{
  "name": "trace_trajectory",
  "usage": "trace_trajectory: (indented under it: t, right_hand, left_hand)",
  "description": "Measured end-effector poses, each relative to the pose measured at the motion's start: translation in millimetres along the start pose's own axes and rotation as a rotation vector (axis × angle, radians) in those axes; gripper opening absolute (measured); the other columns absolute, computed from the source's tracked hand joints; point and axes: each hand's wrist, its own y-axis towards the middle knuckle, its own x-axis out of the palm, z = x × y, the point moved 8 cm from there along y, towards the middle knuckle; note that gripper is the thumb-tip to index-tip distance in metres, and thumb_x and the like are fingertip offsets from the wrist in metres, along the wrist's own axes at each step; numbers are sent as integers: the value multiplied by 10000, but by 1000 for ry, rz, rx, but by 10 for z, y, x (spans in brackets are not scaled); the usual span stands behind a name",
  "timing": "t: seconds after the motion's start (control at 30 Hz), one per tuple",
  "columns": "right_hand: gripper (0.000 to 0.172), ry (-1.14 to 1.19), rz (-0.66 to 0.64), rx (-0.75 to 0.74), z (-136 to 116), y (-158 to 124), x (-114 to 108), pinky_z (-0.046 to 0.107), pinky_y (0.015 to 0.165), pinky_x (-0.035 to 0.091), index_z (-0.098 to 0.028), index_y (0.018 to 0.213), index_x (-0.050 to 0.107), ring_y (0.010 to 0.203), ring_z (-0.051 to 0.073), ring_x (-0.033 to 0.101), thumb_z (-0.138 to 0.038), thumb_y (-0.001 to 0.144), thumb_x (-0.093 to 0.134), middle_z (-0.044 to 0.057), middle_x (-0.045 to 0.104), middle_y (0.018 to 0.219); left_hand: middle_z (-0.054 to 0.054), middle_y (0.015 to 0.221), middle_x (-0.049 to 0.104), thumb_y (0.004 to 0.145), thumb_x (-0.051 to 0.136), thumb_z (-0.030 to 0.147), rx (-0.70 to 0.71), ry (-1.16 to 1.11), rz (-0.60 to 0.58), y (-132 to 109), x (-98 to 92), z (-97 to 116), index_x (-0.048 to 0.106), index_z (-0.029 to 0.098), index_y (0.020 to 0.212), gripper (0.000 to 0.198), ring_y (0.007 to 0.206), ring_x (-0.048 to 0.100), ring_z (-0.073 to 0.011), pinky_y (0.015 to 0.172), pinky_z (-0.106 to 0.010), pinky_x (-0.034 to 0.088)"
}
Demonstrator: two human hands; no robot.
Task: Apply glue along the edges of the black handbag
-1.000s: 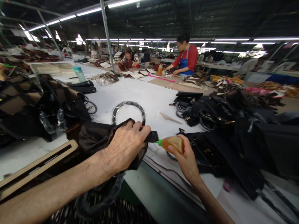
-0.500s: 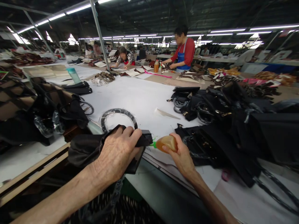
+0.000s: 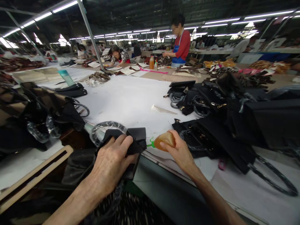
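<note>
My left hand is closed on a black handbag, fingers over its top and thumb along the near side. A plastic-wrapped loop handle rises behind the knuckles; much of the bag's body is hidden by my hand and forearm. In my right hand lies a squeeze bottle of amber liquid, held sideways with the fingers wrapped round it. Its thin green nozzle points left at the bag's right edge; whether the tip touches the edge I cannot tell.
Black bags with wrapped handles are piled on the right of the white table. More bags stand on the left, near a teal cup. A white pointed tool lies mid-table. Across it a person in a blue apron stands.
The view has shifted a little. My left hand and the bag sit slightly lower and further left, with the bag's flap more visible. The bottle stays close to its edge.
</note>
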Motion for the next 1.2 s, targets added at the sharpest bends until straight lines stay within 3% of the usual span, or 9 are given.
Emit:
trace_trajectory:
  t: [0.27, 0.67, 0.83, 1.2]
  right_hand:
    - [401, 23, 48, 14, 60, -24, 12, 306, 683, 397, -244, 1082, 481, 750, 207, 523, -421, 741, 595, -8, 561, 793]
    - [383, 176, 58, 40, 222, -6, -15, 297, 616, 414, -229, 1038, 481, 698, 196, 535, -480, 762, 568, -17, 567, 782]
    - [425, 144, 66, 22, 144, -12, -2, 322, 704, 414, -216, 1076, 475, 759, 213, 537, -438, 736, 602, 1, 575, 826]
    - [339, 111, -42, -5, 13, -104, 59, 299, 718, 401, -250, 1039, 482, 794, 202, 550, -373, 748, 604, -19, 601, 871]
  left_hand:
    - [9, 827, 569, 768, 542, 218, -71, -221, -51, -3, 234, -163, 475, 216, 849, 106, 738, 503, -172, 621, -255, 364]
    - [27, 790, 556, 744, 564, 242, -91, -312, -76, 62, 272, -207, 453, 217, 773, 118, 717, 503, -150, 598, -229, 338]
    - [28, 784, 553, 748, 556, 238, -84, -306, -69, 56, 267, -217, 437, 215, 756, 121, 716, 502, -148, 596, -227, 334]
    - [31, 774, 550, 736, 564, 221, -80, -300, -62, 52, 255, -208, 443, 212, 746, 122, 697, 487, -141, 586, -227, 327]
